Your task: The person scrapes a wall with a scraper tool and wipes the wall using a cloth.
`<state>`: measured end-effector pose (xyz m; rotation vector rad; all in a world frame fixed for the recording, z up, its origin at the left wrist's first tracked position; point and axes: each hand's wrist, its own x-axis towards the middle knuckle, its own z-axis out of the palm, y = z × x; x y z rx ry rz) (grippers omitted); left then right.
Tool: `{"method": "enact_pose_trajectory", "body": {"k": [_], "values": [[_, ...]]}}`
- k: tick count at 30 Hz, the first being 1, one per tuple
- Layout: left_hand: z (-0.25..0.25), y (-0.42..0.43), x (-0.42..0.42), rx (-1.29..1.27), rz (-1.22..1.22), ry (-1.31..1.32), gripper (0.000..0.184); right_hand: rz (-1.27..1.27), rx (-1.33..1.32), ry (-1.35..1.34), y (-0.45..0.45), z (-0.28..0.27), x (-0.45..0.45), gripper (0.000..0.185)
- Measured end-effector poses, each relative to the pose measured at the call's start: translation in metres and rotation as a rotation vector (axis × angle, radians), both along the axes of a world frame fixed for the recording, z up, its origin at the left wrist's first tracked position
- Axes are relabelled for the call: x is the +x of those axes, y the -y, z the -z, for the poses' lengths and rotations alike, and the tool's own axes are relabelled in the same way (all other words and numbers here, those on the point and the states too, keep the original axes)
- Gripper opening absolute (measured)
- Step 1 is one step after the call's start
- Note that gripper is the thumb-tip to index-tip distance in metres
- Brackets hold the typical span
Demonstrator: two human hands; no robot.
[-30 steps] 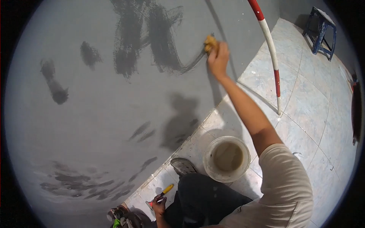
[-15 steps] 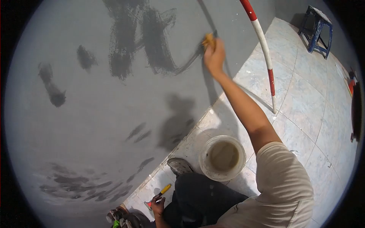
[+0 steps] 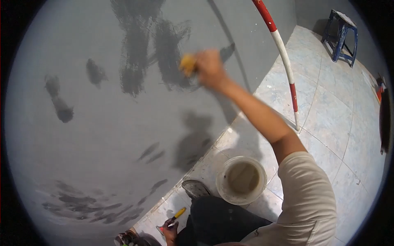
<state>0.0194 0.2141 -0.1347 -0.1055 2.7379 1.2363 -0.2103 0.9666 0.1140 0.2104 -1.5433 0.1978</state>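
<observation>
A yellow sponge [image 3: 188, 65], blurred by motion, is gripped in my right hand [image 3: 211, 69]. It is at the grey wall [image 3: 102, 135], over the lower part of a dark wet patch [image 3: 164, 55]. Low down by the base of the wall, my left hand [image 3: 170, 231] is closed around a scraper [image 3: 179, 213] with a yellow and black handle. A bit of red shows near the scraper's other end, and my fingers partly hide its middle.
A white bucket [image 3: 220, 189] of murky liquid stands on the tiled floor [image 3: 320, 110] beside my shoe [image 3: 195, 188]. A red-and-white pole [image 3: 283, 49] rises right of my arm. Farther back is a blue stool [image 3: 340, 39]. More dark smears [image 3: 78, 201] mark the lower wall.
My right hand has swept left and slightly down across the wall with the sponge, to the nearer dark patch. My left hand still holds the scraper in about the same place.
</observation>
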Motion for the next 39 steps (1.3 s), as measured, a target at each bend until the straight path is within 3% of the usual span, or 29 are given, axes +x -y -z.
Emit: {"method": "enact_pose_trajectory", "body": {"k": [1, 4, 7, 9, 10, 12, 15, 17, 20, 21, 25, 26, 27, 28, 31, 34, 39], "values": [[-0.007, -0.002, 0.002, -0.108, 0.034, -0.033, 0.048, 0.038, -0.181, -0.062, -0.037, -0.021, -0.007, 0.024], [-0.006, -0.002, 0.003, -0.007, -0.085, 0.029, 0.047, 0.102, -0.621, -0.265, -0.113, -0.076, -0.021, 0.026], [0.002, -0.002, -0.008, -0.053, -0.056, 0.016, 0.048, 0.041, -0.742, -0.185, -0.063, -0.055, -0.023, 0.029], [0.002, -0.008, -0.010, -0.039, -0.056, 0.099, 0.049, -0.091, -0.370, -0.177, 0.009, -0.019, -0.012, 0.025], [0.004, -0.011, -0.011, -0.032, -0.051, 0.094, 0.049, -0.088, -0.362, -0.182, 0.010, -0.014, -0.008, 0.025], [0.002, -0.006, -0.005, -0.122, -0.021, 0.050, 0.049, -0.012, -0.024, -0.022, 0.002, 0.001, 0.004, 0.030], [0.004, -0.005, -0.003, -0.090, -0.015, -0.009, 0.049, 0.080, -0.476, -0.115, -0.083, -0.035, -0.012, 0.027], [0.005, -0.001, -0.004, -0.064, -0.060, 0.029, 0.051, 0.284, -0.652, -0.199, -0.117, -0.053, -0.009, 0.021], [0.016, 0.003, -0.011, -0.008, -0.037, 0.054, 0.050, 0.169, -0.813, -0.167, -0.094, -0.025, -0.009, 0.020], [0.017, 0.004, -0.011, -0.089, 0.019, 0.026, 0.047, 0.143, -0.766, -0.074, -0.058, -0.006, -0.004, 0.020], [0.023, 0.007, -0.010, -0.002, 0.005, 0.019, 0.041, -0.176, -0.471, 0.215, 0.046, 0.101, 0.027, 0.017], [0.012, -0.001, -0.007, -0.045, 0.027, 0.009, 0.042, -0.179, -0.480, 0.217, 0.032, 0.118, 0.023, 0.017], [0.000, -0.007, -0.003, -0.090, 0.049, 0.000, 0.043, -0.069, -0.739, 0.205, 0.008, 0.134, 0.013, 0.016], [0.000, -0.007, 0.000, -0.100, 0.047, 0.001, 0.043, 0.047, -0.994, 0.190, -0.008, 0.139, 0.004, 0.016], [0.001, -0.003, 0.001, -0.096, 0.030, -0.005, 0.043, 0.192, -1.107, 0.053, -0.021, 0.106, 0.002, 0.013], [0.023, 0.009, -0.006, 0.004, 0.043, -0.033, 0.042, 0.137, -0.890, 0.066, 0.032, 0.082, 0.009, 0.011], [0.019, 0.006, -0.004, -0.045, 0.045, 0.000, 0.041, 0.101, -0.999, 0.159, -0.013, 0.104, 0.013, 0.013]]}}
